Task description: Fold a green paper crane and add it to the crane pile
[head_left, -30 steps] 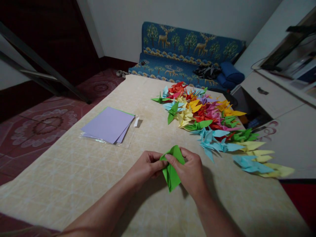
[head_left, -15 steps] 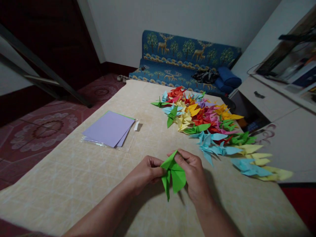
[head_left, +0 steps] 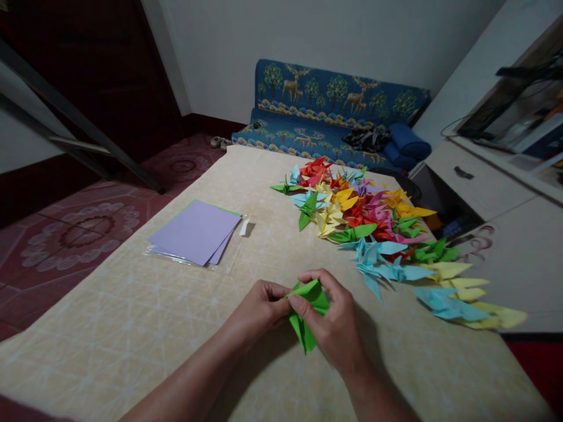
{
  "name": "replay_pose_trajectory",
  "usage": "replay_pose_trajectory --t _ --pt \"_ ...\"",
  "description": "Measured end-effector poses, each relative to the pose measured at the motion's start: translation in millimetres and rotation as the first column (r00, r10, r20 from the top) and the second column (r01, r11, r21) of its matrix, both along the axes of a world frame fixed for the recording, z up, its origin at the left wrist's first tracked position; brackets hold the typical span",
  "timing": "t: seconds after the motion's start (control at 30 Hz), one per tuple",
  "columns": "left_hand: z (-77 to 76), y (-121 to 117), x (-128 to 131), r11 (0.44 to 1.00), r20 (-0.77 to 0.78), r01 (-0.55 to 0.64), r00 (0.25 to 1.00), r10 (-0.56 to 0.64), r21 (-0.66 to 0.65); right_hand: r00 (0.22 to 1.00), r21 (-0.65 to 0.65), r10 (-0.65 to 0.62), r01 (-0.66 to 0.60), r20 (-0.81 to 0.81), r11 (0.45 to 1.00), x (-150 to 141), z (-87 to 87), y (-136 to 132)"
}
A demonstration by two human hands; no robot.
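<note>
A partly folded piece of green origami paper (head_left: 317, 298) is held between both hands above the near part of the table. My left hand (head_left: 267, 303) pinches its left edge between thumb and fingers. My right hand (head_left: 336, 319) grips it from the right, thumb laid across the front near the left fingertips and fingers behind the top. Pointed flaps hang below the hands, and part of the paper is hidden by the right thumb and palm. Right of the hands lies a pile of folded paper cranes (head_left: 365, 205) in many colours, with light blue cranes (head_left: 373, 261) closest.
A stack of purple paper (head_left: 196, 231) on clear plastic wrapping lies at the left of the cloth-covered table (head_left: 132, 346). A small white tag (head_left: 244, 227) sits beside it. Beyond stands a blue patterned sofa (head_left: 308, 123); a white cabinet (head_left: 492, 181) is at the right.
My right thumb has moved left and down across the green paper, toward my left fingertips. The upper point and right flap of the paper are now folded in. My left hand keeps its pinch.
</note>
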State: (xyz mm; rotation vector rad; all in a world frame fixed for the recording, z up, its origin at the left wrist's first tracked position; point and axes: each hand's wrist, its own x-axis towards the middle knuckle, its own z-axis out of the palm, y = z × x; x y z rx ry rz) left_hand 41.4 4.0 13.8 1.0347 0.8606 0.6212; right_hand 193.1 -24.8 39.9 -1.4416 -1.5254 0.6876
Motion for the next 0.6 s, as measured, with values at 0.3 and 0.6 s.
replay_pose_trajectory --t 0.3,0.6 --pt "0.6 -2 1 1.000 -0.028 0.003 1.000 -0.003 0.004 0.992 0.074 -0.041 0.032 0.121 0.997 -1 -9.7 3" --pt "-0.7 -3 -1 0.996 -0.024 0.083 0.996 -0.083 0.036 0.996 0.168 -0.058 0.046 0.069 0.985 3 -12.0 5"
